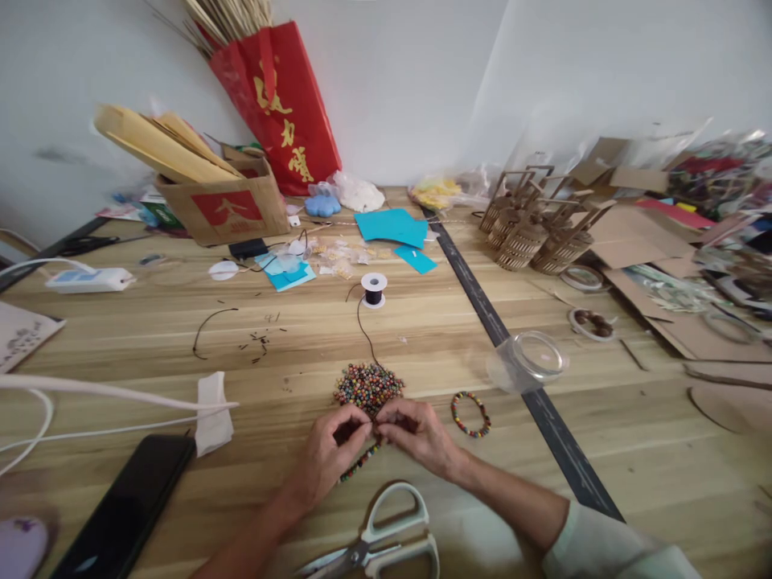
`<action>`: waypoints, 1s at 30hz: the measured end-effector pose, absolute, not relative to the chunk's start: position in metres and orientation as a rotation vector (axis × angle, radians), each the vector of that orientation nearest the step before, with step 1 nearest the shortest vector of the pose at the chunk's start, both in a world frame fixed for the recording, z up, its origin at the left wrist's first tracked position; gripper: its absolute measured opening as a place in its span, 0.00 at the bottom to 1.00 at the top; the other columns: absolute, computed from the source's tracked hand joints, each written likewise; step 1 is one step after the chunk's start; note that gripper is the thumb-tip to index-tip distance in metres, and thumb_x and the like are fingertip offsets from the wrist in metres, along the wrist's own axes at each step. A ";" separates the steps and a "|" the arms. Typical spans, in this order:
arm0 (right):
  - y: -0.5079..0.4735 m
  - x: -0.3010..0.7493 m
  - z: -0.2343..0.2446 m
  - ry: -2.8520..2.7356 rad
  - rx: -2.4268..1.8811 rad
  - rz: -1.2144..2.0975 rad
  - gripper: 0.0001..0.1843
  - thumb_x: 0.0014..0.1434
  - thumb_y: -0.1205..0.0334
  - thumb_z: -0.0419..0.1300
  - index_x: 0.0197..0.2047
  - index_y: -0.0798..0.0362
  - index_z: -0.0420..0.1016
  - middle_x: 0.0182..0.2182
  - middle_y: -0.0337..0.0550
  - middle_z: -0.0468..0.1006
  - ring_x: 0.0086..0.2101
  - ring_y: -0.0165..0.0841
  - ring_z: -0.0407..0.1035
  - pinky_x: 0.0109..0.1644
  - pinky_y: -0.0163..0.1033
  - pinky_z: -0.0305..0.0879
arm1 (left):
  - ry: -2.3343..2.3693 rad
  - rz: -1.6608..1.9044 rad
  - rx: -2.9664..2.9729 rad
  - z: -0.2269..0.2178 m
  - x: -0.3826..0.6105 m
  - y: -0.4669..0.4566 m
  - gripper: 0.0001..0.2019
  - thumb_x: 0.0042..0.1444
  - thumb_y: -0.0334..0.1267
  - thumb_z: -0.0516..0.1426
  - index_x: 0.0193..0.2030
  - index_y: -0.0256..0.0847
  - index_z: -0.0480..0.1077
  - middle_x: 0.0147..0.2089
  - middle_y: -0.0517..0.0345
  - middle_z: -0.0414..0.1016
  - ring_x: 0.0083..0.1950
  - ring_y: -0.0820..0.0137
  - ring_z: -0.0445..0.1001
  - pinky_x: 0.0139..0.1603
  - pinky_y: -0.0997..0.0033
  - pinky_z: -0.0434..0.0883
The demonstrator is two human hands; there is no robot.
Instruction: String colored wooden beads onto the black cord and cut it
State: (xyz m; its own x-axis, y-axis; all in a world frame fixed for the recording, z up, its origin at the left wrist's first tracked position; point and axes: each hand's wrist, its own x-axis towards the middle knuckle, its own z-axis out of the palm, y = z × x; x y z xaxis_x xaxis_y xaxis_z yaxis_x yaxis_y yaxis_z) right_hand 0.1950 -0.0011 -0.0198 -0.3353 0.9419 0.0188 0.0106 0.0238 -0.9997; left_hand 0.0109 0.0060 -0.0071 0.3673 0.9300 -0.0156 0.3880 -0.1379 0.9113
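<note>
My left hand (334, 446) and my right hand (419, 434) meet fingertip to fingertip just in front of a pile of small multicoloured beads (367, 386). Both are closed in a pinch at the upper end of a beaded cord (360, 464), whose strung beads trail down beneath them. What exactly lies between the fingertips is too small to see. Black cord runs from a white spool (374, 291) to the pile. A finished-looking bead bracelet (471, 414) lies to the right of my right hand. Scissors with pale handles (386, 539) rest closer to me.
A black phone (129, 507) and white cables lie at left. A clear plastic tub (531, 359) sits at right, before small bamboo baskets (536, 229). Blue paper (392, 227), a cardboard box (226, 209) and a red bag (281, 104) stand or lie at the back.
</note>
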 end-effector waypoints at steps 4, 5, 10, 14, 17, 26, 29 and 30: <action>-0.001 0.195 -0.020 -1.457 -0.996 1.479 0.15 0.56 0.50 0.63 0.34 0.55 0.73 0.23 0.38 0.73 0.25 0.27 0.66 0.30 0.32 0.62 | 1.176 0.729 1.728 -0.005 0.011 0.006 0.08 0.57 0.37 0.54 0.29 0.38 0.71 0.27 0.60 0.73 0.31 0.71 0.70 0.34 0.76 0.66; -0.001 0.196 -0.019 -1.478 -0.997 1.466 0.15 0.56 0.51 0.63 0.33 0.55 0.73 0.24 0.38 0.73 0.25 0.27 0.66 0.30 0.32 0.62 | 1.174 0.725 1.733 -0.005 0.011 0.006 0.08 0.57 0.37 0.54 0.29 0.38 0.71 0.27 0.60 0.73 0.31 0.71 0.71 0.34 0.76 0.66; 0.000 0.197 -0.013 -1.528 -1.014 1.423 0.15 0.57 0.51 0.62 0.33 0.56 0.73 0.23 0.37 0.71 0.24 0.27 0.64 0.29 0.32 0.61 | 1.166 0.725 1.757 -0.007 0.011 0.005 0.08 0.57 0.36 0.55 0.30 0.38 0.72 0.28 0.60 0.74 0.31 0.71 0.71 0.34 0.76 0.66; -0.001 0.197 -0.013 -1.521 -1.023 1.412 0.15 0.57 0.51 0.62 0.31 0.56 0.73 0.22 0.36 0.70 0.24 0.26 0.62 0.29 0.31 0.59 | 1.166 0.718 1.767 -0.008 0.011 0.005 0.07 0.57 0.36 0.55 0.30 0.38 0.72 0.28 0.60 0.74 0.31 0.71 0.71 0.34 0.77 0.67; -0.001 0.197 -0.014 -1.524 -1.028 1.406 0.15 0.58 0.51 0.62 0.31 0.56 0.73 0.23 0.37 0.70 0.25 0.27 0.62 0.29 0.31 0.58 | 1.168 0.714 1.784 -0.006 0.011 0.005 0.07 0.56 0.36 0.56 0.30 0.38 0.72 0.27 0.60 0.74 0.30 0.71 0.71 0.33 0.77 0.67; -0.001 0.198 -0.014 -1.568 -1.026 1.397 0.14 0.60 0.53 0.59 0.31 0.56 0.72 0.23 0.37 0.70 0.25 0.27 0.62 0.29 0.31 0.57 | 1.164 0.691 1.797 -0.001 0.015 0.004 0.08 0.56 0.37 0.56 0.29 0.38 0.72 0.25 0.61 0.73 0.27 0.73 0.70 0.30 0.78 0.66; -0.001 0.198 -0.013 -1.619 -1.016 1.345 0.14 0.61 0.54 0.58 0.31 0.56 0.71 0.23 0.37 0.69 0.26 0.27 0.61 0.30 0.31 0.57 | 1.161 0.700 1.810 -0.001 0.016 0.003 0.07 0.55 0.36 0.56 0.29 0.38 0.73 0.26 0.61 0.74 0.28 0.72 0.70 0.31 0.77 0.67; -0.001 0.198 -0.013 -1.636 -1.018 1.326 0.14 0.61 0.54 0.57 0.31 0.56 0.71 0.23 0.37 0.68 0.25 0.27 0.60 0.30 0.31 0.56 | 1.161 0.705 1.810 -0.001 0.016 0.003 0.07 0.55 0.36 0.56 0.29 0.38 0.73 0.26 0.60 0.74 0.28 0.72 0.71 0.31 0.77 0.67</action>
